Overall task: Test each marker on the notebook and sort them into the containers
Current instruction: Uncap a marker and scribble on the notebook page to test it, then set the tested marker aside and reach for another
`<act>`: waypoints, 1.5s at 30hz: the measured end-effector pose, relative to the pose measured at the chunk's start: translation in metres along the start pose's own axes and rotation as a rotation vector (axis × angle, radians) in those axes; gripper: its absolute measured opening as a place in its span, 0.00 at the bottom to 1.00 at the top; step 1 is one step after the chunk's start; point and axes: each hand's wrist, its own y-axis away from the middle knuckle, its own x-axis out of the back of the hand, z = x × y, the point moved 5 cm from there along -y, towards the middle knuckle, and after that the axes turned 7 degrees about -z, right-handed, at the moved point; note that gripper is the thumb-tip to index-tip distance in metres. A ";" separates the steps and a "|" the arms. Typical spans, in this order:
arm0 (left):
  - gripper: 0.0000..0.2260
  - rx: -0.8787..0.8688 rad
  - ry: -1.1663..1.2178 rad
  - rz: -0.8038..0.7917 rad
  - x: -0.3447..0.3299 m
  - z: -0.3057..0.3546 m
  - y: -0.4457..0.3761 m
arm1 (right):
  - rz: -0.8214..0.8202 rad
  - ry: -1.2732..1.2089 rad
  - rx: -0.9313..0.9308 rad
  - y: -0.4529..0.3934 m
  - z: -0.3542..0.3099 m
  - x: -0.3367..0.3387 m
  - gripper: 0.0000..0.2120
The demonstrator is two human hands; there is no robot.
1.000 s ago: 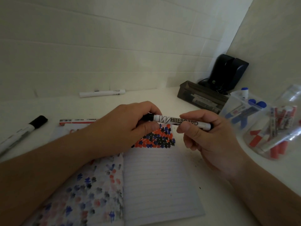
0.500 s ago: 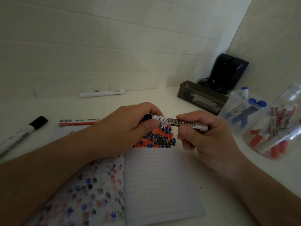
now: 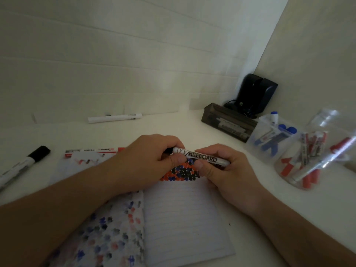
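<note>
Mid-frame over the notebook [image 3: 185, 218], my left hand [image 3: 146, 162] pinches the cap end and my right hand [image 3: 225, 170] grips the whiteboard marker [image 3: 200, 157], containers [image 3: 300, 151] at right already hold many, while three markers [image 3: 113, 118] lie unsorted at left.

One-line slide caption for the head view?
Both hands, left hand and right hand, grip a whiteboard marker above the notebook.

On the right, a clear plastic tub of blue-capped markers [image 3: 269, 139] and a clear round jar of red-capped markers [image 3: 304, 162] stand touching, with a dark brown box [image 3: 227, 120] just behind. On the left lie a black-capped white marker [image 3: 25, 162] and a red-and-white pen [image 3: 92, 151]. Bare white table [image 3: 173, 122] lies open between.
</note>
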 end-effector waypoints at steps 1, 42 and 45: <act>0.07 -0.013 -0.017 0.033 0.000 0.001 0.002 | 0.018 -0.051 -0.057 0.000 0.002 0.002 0.05; 0.08 -0.447 -0.477 0.274 0.034 0.027 0.016 | -0.184 -0.645 -0.252 -0.041 -0.010 -0.036 0.32; 0.08 -0.441 -0.392 0.311 0.035 0.027 0.019 | -0.228 -0.707 -0.363 -0.037 -0.005 -0.032 0.33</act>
